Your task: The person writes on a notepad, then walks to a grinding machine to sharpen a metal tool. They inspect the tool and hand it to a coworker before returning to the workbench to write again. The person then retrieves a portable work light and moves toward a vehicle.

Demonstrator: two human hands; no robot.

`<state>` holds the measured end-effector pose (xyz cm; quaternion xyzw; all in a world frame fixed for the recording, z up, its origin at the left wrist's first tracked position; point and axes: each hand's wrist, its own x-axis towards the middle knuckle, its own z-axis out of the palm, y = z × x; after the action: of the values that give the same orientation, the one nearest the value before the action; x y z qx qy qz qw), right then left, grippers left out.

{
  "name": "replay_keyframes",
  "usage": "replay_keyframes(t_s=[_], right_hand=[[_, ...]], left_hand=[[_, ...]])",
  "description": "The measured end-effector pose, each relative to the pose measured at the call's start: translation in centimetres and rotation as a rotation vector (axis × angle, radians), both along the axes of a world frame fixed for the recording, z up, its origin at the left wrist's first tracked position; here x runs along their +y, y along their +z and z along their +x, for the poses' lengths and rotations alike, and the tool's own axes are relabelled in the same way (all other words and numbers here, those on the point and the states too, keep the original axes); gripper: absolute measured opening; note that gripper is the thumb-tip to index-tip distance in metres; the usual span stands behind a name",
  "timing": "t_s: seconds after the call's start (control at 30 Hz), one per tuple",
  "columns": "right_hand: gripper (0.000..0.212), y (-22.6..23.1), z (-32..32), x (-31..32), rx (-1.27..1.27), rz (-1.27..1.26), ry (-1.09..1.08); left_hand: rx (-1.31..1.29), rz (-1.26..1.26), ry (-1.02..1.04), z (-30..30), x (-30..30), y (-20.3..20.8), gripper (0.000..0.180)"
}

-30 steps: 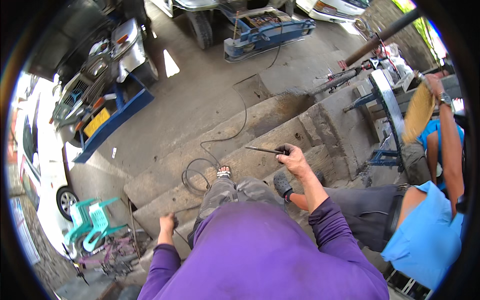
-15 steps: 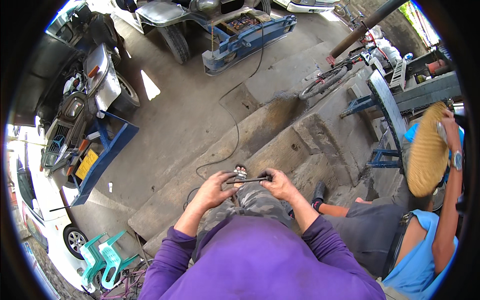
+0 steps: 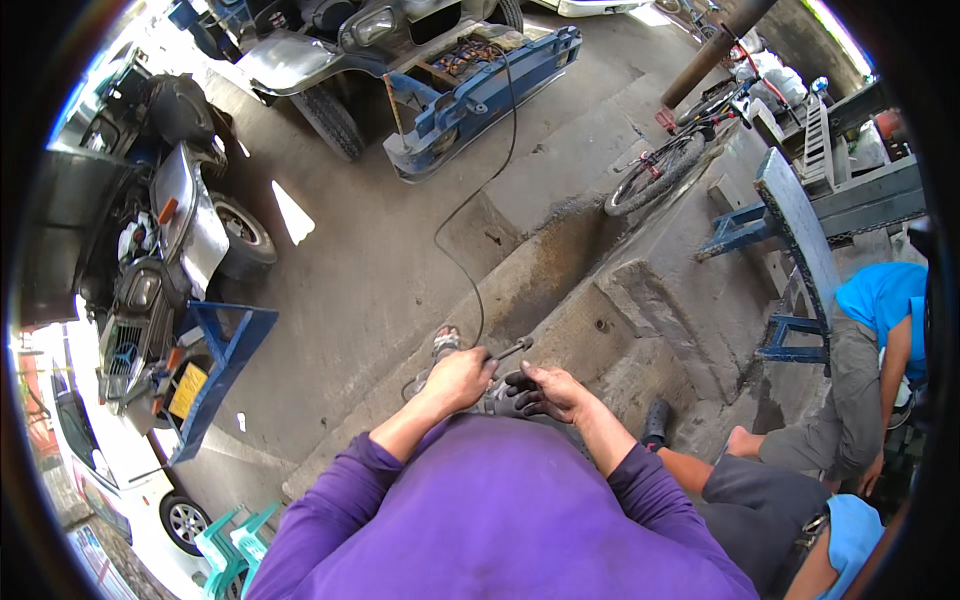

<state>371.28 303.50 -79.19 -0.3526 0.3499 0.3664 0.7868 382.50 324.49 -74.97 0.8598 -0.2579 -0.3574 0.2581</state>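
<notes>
My left hand is closed around a slim dark metal rod with a thicker end, which points up and to the right past my fingers. Its gripped part is hidden in the fist, and I cannot make out its exact kind. Just right of it, my right hand is turned partly palm up with its fingers apart and nothing seen in it. The fingers of this hand are blackened. Both hands are in front of my purple shirt, above my sandalled foot on the concrete.
A black cable crosses the floor to a vehicle's blue front bumper. Concrete steps lie ahead. At right are a blue metal stand, a bicycle and two people close by. Another vehicle's blue bumper is at left.
My right hand has let go of the rod and opened; the left now holds it alone, tilted upward. The brown fuzzy thing a person held up at right is out of sight.
</notes>
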Motion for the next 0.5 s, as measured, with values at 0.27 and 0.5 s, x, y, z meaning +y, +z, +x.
replay_keyframes(t_s=[0.27, 0.5], right_hand=[[0.035, -19.1, 13.6, -4.8, -0.114, 0.017, -0.691], [0.028, -20.8, 15.4, -20.0, -0.103, -0.877, -0.671]], left_hand=[[0.014, -0.143, -0.379, 16.2, -8.0, -13.1, 0.042], [-0.002, 0.076, 0.127, 29.7, -1.5, -20.8, 0.040]])
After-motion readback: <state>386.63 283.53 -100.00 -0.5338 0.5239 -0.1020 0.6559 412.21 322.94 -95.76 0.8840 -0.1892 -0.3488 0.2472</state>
